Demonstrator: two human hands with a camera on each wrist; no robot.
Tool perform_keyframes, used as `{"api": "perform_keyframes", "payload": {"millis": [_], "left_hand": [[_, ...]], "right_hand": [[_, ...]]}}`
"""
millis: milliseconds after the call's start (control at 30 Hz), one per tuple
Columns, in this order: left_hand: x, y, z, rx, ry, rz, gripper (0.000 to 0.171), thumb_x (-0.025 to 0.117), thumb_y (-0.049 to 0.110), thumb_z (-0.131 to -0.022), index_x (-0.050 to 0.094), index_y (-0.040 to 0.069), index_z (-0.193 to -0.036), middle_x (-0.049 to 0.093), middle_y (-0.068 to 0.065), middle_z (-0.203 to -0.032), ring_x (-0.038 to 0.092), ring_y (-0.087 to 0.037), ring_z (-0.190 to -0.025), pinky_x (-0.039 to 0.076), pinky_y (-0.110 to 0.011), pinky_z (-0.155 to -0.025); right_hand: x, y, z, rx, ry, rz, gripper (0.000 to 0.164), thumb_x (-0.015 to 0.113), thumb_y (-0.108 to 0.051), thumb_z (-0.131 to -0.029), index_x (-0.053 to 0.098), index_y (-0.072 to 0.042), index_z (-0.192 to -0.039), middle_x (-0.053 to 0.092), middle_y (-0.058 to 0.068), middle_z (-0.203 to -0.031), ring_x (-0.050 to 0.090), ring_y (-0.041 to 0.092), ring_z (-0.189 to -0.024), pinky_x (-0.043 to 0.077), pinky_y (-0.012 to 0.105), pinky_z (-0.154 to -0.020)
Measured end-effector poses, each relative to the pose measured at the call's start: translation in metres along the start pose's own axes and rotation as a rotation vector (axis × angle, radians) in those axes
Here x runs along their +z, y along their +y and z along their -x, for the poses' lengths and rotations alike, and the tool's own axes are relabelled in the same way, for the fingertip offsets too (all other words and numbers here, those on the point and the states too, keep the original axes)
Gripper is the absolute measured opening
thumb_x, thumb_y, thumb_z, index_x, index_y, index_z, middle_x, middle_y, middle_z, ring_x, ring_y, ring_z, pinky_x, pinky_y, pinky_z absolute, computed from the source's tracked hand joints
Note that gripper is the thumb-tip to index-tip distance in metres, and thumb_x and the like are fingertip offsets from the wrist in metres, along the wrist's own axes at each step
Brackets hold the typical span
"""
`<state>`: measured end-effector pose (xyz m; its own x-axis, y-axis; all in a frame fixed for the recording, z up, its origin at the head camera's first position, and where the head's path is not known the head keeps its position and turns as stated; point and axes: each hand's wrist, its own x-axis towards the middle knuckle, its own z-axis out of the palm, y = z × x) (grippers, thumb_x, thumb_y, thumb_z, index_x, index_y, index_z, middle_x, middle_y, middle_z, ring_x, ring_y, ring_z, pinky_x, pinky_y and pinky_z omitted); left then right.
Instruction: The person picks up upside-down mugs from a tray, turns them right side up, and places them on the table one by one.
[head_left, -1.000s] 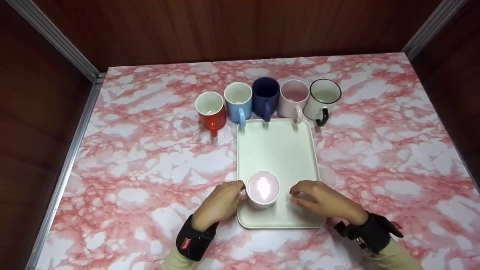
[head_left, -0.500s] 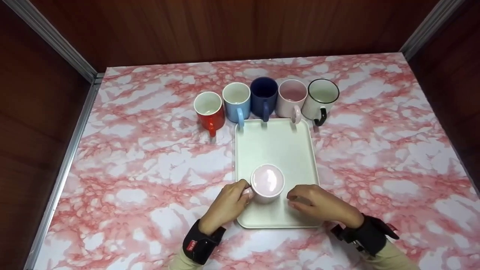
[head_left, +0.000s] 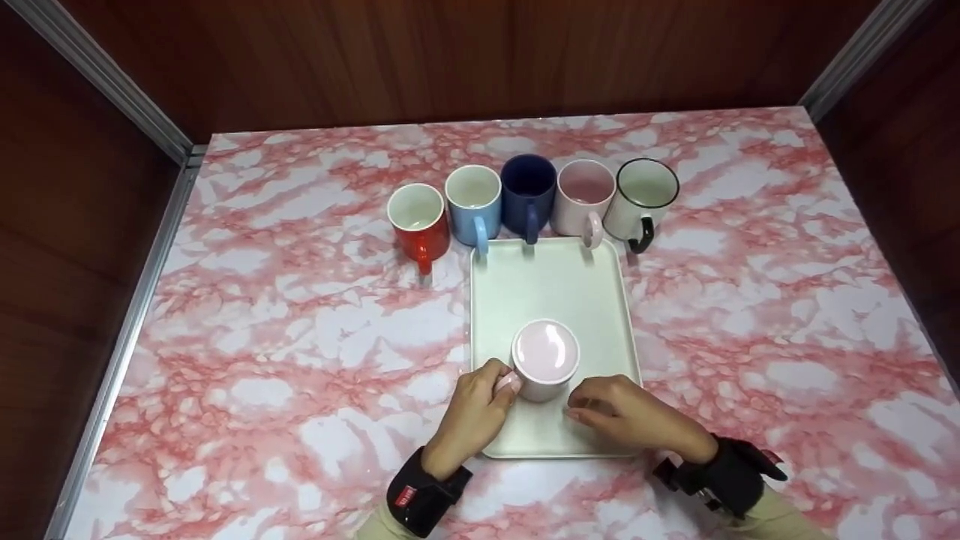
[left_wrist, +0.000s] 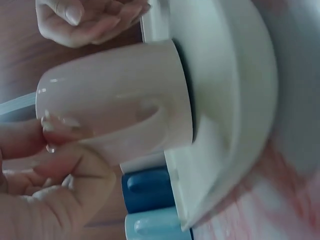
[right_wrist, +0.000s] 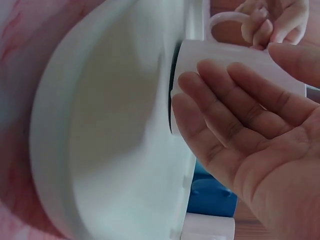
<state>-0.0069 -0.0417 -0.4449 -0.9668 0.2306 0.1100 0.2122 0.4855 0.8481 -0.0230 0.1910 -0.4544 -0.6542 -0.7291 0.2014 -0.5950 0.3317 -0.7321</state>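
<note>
A pale pink mug [head_left: 547,356], bottom side up, is over the near half of the cream tray [head_left: 555,454]. My left hand [head_left: 478,409] pinches its handle between thumb and fingers from the left. In the left wrist view the pink mug [left_wrist: 115,85] has its mouth facing the tray, with a dark band of shadow between them. My right hand [head_left: 634,411] is just right of and in front of the mug, over the tray, its fingers loosely bent with nothing in them. In the right wrist view, the right hand's palm [right_wrist: 240,135] faces the camera and its fingers overlap the mug.
Along the tray's far edge stands a row of upright mugs: red [head_left: 421,225], light blue [head_left: 477,206], dark blue [head_left: 529,196], pink [head_left: 584,202], and white with a black rim and handle [head_left: 643,202]. Their handles point toward me. Dark wooden walls [head_left: 480,60] enclose the marbled table.
My left hand has moved the upside-down mug forward and to the right across the tray. The right hand has drifted slightly toward me and left. The row of mugs keeps its place.
</note>
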Motion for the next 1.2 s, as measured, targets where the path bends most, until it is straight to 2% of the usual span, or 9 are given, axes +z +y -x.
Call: {"api": "perform_keyframes", "payload": {"millis": [233, 333, 433, 500, 567, 700, 833, 933, 1200], "left_hand": [[0.009, 0.004, -0.002, -0.037, 0.044, 0.096, 0.008, 0.059, 0.009, -0.087, 0.059, 0.004, -0.081, 0.053, 0.004, -0.068, 0.049, -0.008, -0.064, 0.041, -0.022, -0.059], [0.012, 0.006, -0.004, -0.075, 0.055, 0.148, 0.009, 0.059, 0.01, -0.087, 0.059, 0.005, -0.08, 0.047, 0.007, -0.063, 0.047, -0.007, -0.06, 0.039, -0.022, -0.057], [0.014, 0.007, -0.005, -0.125, 0.07, 0.224, 0.01, 0.059, 0.01, -0.087, 0.059, 0.003, -0.08, 0.049, 0.005, -0.061, 0.046, -0.005, -0.058, 0.038, -0.02, -0.055], [0.015, 0.009, -0.007, -0.154, 0.084, 0.281, 0.01, 0.059, 0.009, -0.087, 0.058, 0.002, -0.08, 0.053, 0.001, -0.061, 0.046, -0.004, -0.056, 0.037, -0.019, -0.052], [0.011, 0.018, -0.007, -0.195, 0.093, 0.333, 0.009, 0.058, 0.005, -0.087, 0.058, -0.002, -0.081, 0.057, -0.007, -0.062, 0.047, -0.006, -0.056, 0.037, -0.018, -0.051], [0.011, 0.026, -0.01, -0.263, 0.11, 0.453, 0.008, 0.056, 0.0, -0.087, 0.056, -0.007, -0.082, 0.057, -0.015, -0.065, 0.048, -0.012, -0.057, 0.037, -0.017, -0.049], [0.019, 0.02, -0.014, -0.29, 0.125, 0.584, 0.011, 0.055, 0.003, -0.088, 0.056, -0.008, -0.085, 0.054, -0.007, -0.065, 0.049, -0.012, -0.057, 0.038, -0.019, -0.049], [0.021, 0.024, -0.015, -0.3, 0.123, 0.702, 0.013, 0.054, 0.004, -0.089, 0.053, -0.009, -0.088, 0.051, -0.003, -0.064, 0.048, -0.01, -0.057, 0.037, -0.019, -0.05], [0.027, 0.035, -0.014, -0.326, 0.103, 0.973, 0.008, 0.049, 0.002, -0.091, 0.049, -0.006, -0.087, 0.049, -0.003, -0.064, 0.044, -0.009, -0.056, 0.032, -0.016, -0.047]], "right_hand": [[0.003, 0.0, -0.001, 0.033, -0.011, -0.04, 0.007, 0.061, -0.01, -0.088, 0.065, -0.005, -0.085, 0.062, -0.002, -0.078, 0.054, 0.004, -0.07, 0.046, 0.022, -0.059], [0.003, -0.001, -0.002, 0.094, -0.014, -0.081, 0.009, 0.061, -0.012, -0.088, 0.065, -0.005, -0.085, 0.063, -0.002, -0.078, 0.052, 0.003, -0.07, 0.045, 0.022, -0.06], [0.003, -0.003, -0.002, 0.172, 0.002, -0.127, 0.011, 0.061, -0.013, -0.088, 0.066, -0.004, -0.085, 0.064, 0.001, -0.078, 0.052, 0.003, -0.07, 0.045, 0.022, -0.061], [0.002, -0.005, -0.001, 0.207, 0.016, -0.145, 0.012, 0.061, -0.014, -0.088, 0.066, -0.003, -0.086, 0.065, 0.003, -0.078, 0.052, 0.003, -0.071, 0.045, 0.022, -0.062], [0.002, -0.006, -0.001, 0.226, 0.024, -0.157, 0.013, 0.06, -0.013, -0.088, 0.067, -0.002, -0.087, 0.066, 0.005, -0.079, 0.053, 0.004, -0.073, 0.045, 0.023, -0.064], [0.002, -0.009, -0.001, 0.268, 0.021, -0.182, 0.017, 0.058, -0.011, -0.089, 0.067, 0.004, -0.094, 0.067, 0.008, -0.082, 0.057, 0.006, -0.078, 0.047, 0.024, -0.066], [0.005, -0.011, -0.002, 0.296, 0.017, -0.224, 0.021, 0.055, -0.01, -0.091, 0.065, 0.006, -0.1, 0.067, 0.01, -0.083, 0.059, 0.008, -0.077, 0.048, 0.024, -0.065], [0.01, -0.011, -0.003, 0.297, 0.031, -0.274, 0.021, 0.054, -0.011, -0.092, 0.065, 0.006, -0.1, 0.067, 0.012, -0.081, 0.061, 0.013, -0.074, 0.049, 0.026, -0.064], [0.021, -0.014, -0.005, 0.346, 0.141, -0.535, 0.025, 0.045, -0.007, -0.095, 0.059, 0.014, -0.101, 0.062, 0.027, -0.084, 0.063, 0.028, -0.075, 0.052, 0.039, -0.067]]}}
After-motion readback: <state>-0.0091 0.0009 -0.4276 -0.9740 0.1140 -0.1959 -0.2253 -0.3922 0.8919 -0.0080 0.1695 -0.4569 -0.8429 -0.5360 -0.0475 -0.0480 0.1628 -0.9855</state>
